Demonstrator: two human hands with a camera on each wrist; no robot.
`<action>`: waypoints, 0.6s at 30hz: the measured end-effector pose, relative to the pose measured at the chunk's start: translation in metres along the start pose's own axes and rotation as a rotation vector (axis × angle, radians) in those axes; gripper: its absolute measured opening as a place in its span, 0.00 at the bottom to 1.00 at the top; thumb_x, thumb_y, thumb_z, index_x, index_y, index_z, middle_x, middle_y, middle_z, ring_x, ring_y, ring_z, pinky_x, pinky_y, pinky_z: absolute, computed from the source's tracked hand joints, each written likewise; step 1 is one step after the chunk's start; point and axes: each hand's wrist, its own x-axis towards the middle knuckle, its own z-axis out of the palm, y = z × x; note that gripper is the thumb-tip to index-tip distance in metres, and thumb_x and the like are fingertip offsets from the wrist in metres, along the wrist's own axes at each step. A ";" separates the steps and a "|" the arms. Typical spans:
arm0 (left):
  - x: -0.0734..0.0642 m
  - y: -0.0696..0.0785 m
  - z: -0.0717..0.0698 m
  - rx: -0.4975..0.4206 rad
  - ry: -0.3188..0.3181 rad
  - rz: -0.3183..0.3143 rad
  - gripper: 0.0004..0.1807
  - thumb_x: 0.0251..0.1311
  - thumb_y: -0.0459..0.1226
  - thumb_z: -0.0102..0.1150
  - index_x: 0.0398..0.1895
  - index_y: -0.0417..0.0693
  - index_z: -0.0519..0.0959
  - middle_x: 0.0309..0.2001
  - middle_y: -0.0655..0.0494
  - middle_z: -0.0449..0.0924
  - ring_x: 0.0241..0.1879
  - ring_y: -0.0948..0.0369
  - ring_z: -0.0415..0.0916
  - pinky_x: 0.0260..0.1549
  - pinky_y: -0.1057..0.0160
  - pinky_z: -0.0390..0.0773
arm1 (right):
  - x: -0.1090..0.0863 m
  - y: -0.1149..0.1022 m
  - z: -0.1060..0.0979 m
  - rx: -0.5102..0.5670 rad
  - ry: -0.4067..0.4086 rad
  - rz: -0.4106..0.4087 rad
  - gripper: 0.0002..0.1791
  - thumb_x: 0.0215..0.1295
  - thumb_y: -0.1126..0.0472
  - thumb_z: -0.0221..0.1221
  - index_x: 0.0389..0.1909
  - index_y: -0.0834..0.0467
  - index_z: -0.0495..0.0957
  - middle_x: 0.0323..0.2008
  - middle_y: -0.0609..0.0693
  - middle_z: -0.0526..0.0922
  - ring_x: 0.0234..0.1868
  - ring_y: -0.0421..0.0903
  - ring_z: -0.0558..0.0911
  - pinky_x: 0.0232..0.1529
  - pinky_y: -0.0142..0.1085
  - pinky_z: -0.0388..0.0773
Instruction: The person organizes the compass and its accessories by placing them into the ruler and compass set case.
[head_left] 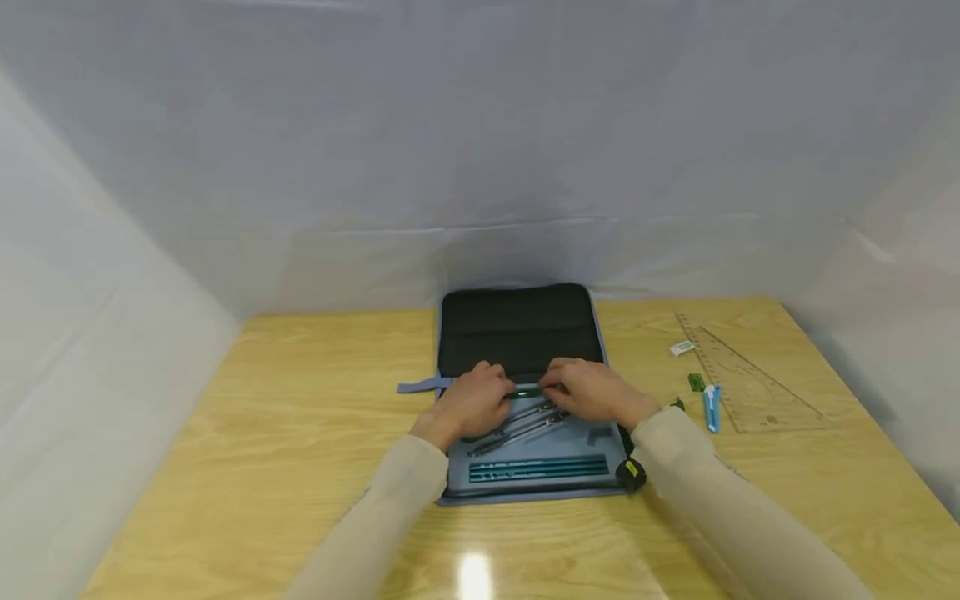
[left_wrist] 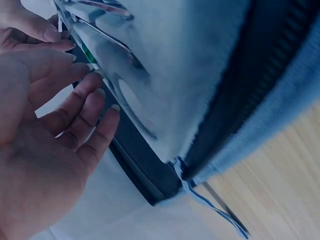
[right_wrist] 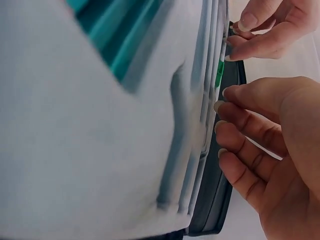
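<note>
A zip case (head_left: 522,492) lies unfolded on the table, its black padded flap (head_left: 517,325) at the back. Over its grey-blue inside, my left hand (head_left: 472,402) and right hand (head_left: 592,390) pinch a slim green object (head_left: 528,392) near its two ends. Its kind cannot be told; the wrist views show only a small green part between the hands. Metal compasses (head_left: 517,435) lie in the case just in front of the fingers, partly hidden by the hands. Several teal pencils (head_left: 538,469) sit in a row nearer the front edge.
Right of the case are a clear set square (head_left: 757,383), a blue cutter (head_left: 712,408), a green sharpener-like block (head_left: 697,382) and a white eraser (head_left: 682,347). A black round item (head_left: 631,474) is at the case's front right corner. A strap (head_left: 420,386) extends left.
</note>
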 end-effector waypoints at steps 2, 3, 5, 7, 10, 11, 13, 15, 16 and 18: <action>0.000 0.003 0.000 0.012 -0.007 0.005 0.15 0.66 0.35 0.49 0.52 0.46 0.81 0.43 0.52 0.74 0.40 0.56 0.67 0.40 0.57 0.72 | -0.002 0.001 0.000 0.007 0.004 0.000 0.10 0.67 0.59 0.58 0.45 0.55 0.84 0.39 0.44 0.78 0.37 0.40 0.79 0.38 0.38 0.78; 0.001 0.005 -0.001 0.016 -0.014 0.004 0.16 0.66 0.35 0.49 0.52 0.46 0.81 0.43 0.52 0.74 0.40 0.56 0.66 0.40 0.57 0.72 | -0.003 0.001 0.000 0.009 0.005 0.000 0.10 0.67 0.60 0.58 0.45 0.55 0.84 0.39 0.44 0.78 0.37 0.41 0.79 0.38 0.38 0.78; 0.002 0.007 -0.001 0.020 -0.034 0.001 0.16 0.67 0.35 0.49 0.53 0.46 0.81 0.43 0.51 0.73 0.40 0.56 0.66 0.40 0.57 0.72 | -0.004 0.003 0.001 0.009 0.009 0.003 0.09 0.67 0.60 0.58 0.44 0.55 0.84 0.39 0.44 0.78 0.38 0.41 0.79 0.39 0.38 0.78; 0.003 0.007 -0.002 0.019 -0.045 -0.003 0.16 0.67 0.36 0.49 0.53 0.46 0.80 0.43 0.51 0.72 0.40 0.56 0.66 0.40 0.57 0.72 | -0.006 0.004 0.002 0.002 0.011 0.011 0.09 0.67 0.60 0.58 0.44 0.54 0.84 0.39 0.44 0.78 0.38 0.41 0.79 0.40 0.38 0.78; 0.003 0.006 -0.004 0.003 -0.045 -0.015 0.16 0.67 0.36 0.49 0.54 0.46 0.80 0.44 0.51 0.73 0.41 0.55 0.67 0.42 0.57 0.72 | -0.007 0.004 0.002 0.000 0.018 0.013 0.09 0.67 0.60 0.58 0.44 0.55 0.84 0.39 0.44 0.78 0.38 0.41 0.79 0.40 0.38 0.78; 0.002 0.005 -0.005 -0.002 -0.041 -0.019 0.16 0.67 0.35 0.49 0.54 0.46 0.80 0.45 0.51 0.73 0.42 0.55 0.68 0.43 0.56 0.72 | -0.007 0.003 0.001 0.000 0.021 0.012 0.09 0.67 0.60 0.58 0.44 0.55 0.84 0.39 0.44 0.78 0.38 0.41 0.79 0.40 0.38 0.78; 0.002 0.004 -0.006 -0.014 -0.033 -0.027 0.16 0.68 0.35 0.49 0.55 0.46 0.79 0.47 0.51 0.74 0.43 0.54 0.69 0.44 0.56 0.73 | -0.006 0.001 -0.001 -0.002 0.022 0.009 0.09 0.67 0.60 0.58 0.44 0.55 0.84 0.39 0.44 0.78 0.38 0.40 0.79 0.40 0.37 0.77; 0.001 0.004 -0.006 -0.018 -0.029 -0.024 0.17 0.68 0.35 0.48 0.56 0.47 0.79 0.48 0.50 0.74 0.44 0.54 0.69 0.44 0.56 0.73 | -0.005 -0.001 -0.002 -0.004 0.018 0.001 0.09 0.67 0.61 0.59 0.44 0.56 0.84 0.40 0.45 0.78 0.38 0.40 0.78 0.39 0.37 0.77; 0.002 0.003 -0.006 -0.013 -0.032 -0.021 0.17 0.68 0.35 0.48 0.57 0.48 0.78 0.48 0.50 0.74 0.44 0.55 0.69 0.44 0.56 0.73 | -0.005 -0.002 -0.002 -0.006 0.014 -0.006 0.09 0.67 0.61 0.59 0.44 0.56 0.84 0.40 0.45 0.78 0.38 0.40 0.78 0.39 0.37 0.77; 0.002 0.004 -0.005 -0.003 -0.039 -0.011 0.17 0.68 0.34 0.48 0.58 0.49 0.78 0.47 0.51 0.73 0.42 0.56 0.67 0.42 0.57 0.73 | -0.003 -0.005 -0.002 -0.017 0.001 -0.020 0.09 0.67 0.61 0.58 0.45 0.57 0.83 0.41 0.47 0.77 0.38 0.41 0.78 0.39 0.37 0.77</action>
